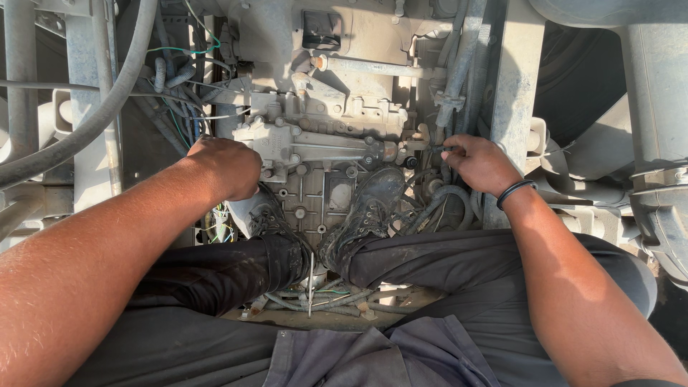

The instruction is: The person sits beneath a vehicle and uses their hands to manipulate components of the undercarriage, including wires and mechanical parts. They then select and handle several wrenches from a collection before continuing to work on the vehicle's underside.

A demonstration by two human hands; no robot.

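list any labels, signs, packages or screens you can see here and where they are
dark plate or label: top centre on the pale metal housing, roughly rectangular, black with a bright glare patch; too blurred to tell more.
No packages, signs or screens in view.

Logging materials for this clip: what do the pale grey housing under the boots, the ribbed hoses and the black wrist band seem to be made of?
The pale grey blocky housing looks like cast metal, probably aluminium: matte, dusty, with bolt heads and ribs. The dark ribbed hoses look like corrugated plastic or rubber conduit, dull and flexible. The thin black wrist band by the right hand seems to be smooth rubber or silicone, though that is uncertain.
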